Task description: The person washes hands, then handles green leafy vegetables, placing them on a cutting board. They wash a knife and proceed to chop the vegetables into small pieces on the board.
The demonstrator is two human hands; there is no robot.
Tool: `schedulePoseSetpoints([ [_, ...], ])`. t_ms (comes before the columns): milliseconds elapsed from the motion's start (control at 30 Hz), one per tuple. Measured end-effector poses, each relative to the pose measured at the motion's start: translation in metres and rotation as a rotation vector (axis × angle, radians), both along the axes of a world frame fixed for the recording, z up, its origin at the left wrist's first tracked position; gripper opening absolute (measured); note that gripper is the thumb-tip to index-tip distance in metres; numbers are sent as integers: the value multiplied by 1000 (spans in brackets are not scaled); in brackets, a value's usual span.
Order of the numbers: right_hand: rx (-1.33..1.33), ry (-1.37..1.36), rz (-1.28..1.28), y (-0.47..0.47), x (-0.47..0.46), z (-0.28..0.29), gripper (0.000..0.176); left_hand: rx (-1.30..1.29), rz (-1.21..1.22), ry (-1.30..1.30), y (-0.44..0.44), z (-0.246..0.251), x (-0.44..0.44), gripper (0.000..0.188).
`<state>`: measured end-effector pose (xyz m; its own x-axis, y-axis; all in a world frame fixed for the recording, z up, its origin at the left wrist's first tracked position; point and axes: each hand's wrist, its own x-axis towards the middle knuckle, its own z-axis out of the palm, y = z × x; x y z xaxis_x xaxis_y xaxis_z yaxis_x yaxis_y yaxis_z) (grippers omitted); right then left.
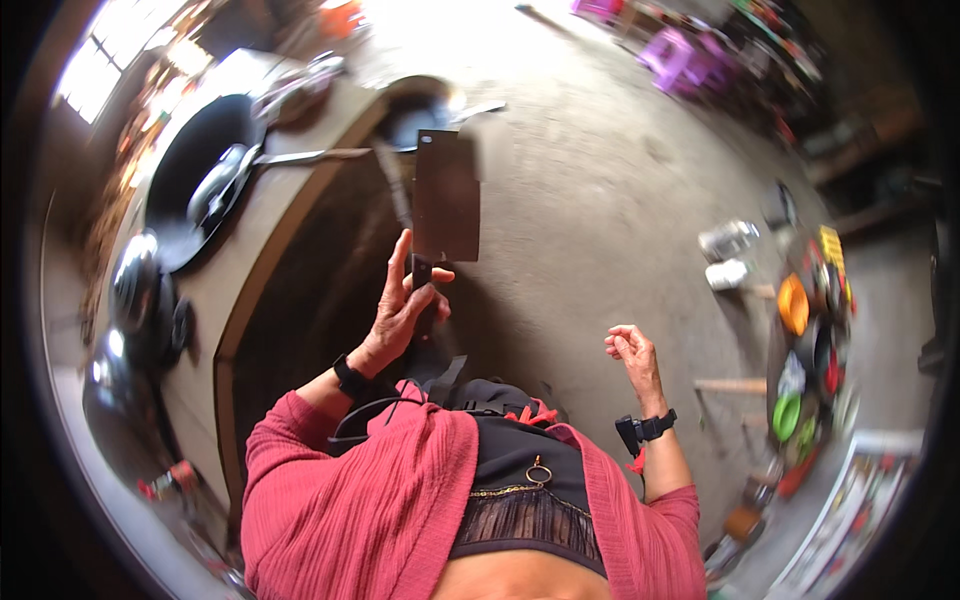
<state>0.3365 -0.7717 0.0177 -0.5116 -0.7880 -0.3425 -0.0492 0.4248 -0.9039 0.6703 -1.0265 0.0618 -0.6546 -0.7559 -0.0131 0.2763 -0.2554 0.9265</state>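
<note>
My left hand point(405, 300) grips the dark handle of a cleaver point(448, 199), whose broad rectangular blade points up and away from me over the floor. Its index finger is stretched along beside the handle. To the right, my right hand point(632, 346) hangs over the floor with its fingers curled and touches nothing that I can see. A pan point(416, 112) lies beyond the blade's tip, blurred. On the counter at the left is a large dark wok point(176, 172) with a metal ladle point(296, 158) reaching across its rim.
The counter point(259, 225) curves along my left side, with shiny metal pots point(135, 281) on it. Purple plastic stools point(679, 60) stand at the far right. A glass jar point(727, 240) and a low table crowded with an orange bowl point(793, 304) and a green one point(786, 416) are on my right.
</note>
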Motion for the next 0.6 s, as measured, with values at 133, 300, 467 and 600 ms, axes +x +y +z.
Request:
schedulePoseSetpoints([
  [133, -10, 120, -273, 109, -28, 10, 18, 41, -441, 53, 25, 30, -101, 73],
  [300, -205, 170, -595, 197, -66, 37, 16, 230, -923, 86, 78, 58, -249, 48],
  [467, -182, 296, -887, 307, -66, 53, 17, 329, -1255, 4, 169, 55, -370, 38],
  [600, -102, 289, -1114, 365, -66, 48, 23, 165, -1460, -78, 236, 55, -462, 43],
])
